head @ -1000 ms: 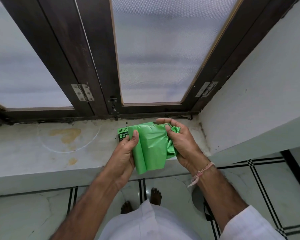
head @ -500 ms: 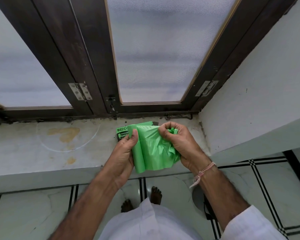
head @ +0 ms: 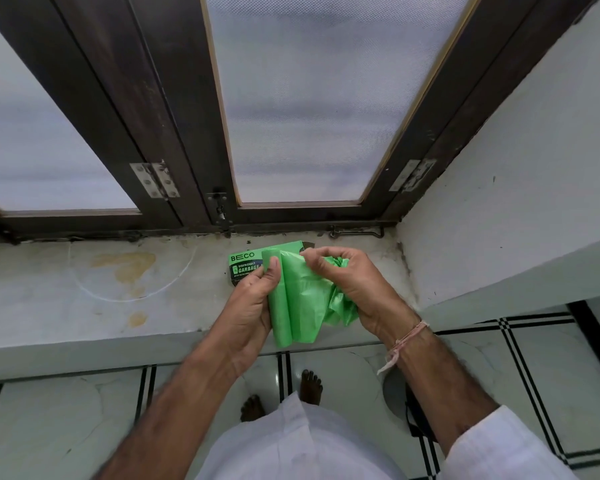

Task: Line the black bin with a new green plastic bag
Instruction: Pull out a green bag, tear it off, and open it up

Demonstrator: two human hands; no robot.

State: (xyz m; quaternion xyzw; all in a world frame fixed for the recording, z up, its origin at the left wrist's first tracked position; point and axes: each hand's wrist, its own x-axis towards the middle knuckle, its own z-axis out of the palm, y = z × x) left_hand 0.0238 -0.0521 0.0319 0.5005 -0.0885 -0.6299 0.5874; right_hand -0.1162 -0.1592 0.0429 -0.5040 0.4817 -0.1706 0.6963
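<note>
Gripping the green bag [head: 297,299] between left hand [head: 253,303] and right hand [head: 352,282].

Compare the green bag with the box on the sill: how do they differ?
The bag is soft, crumpled and plain; the box is straight-edged and printed. The left hand and right hand grip the bag; the box lies on the sill behind them. Both show green.
</note>
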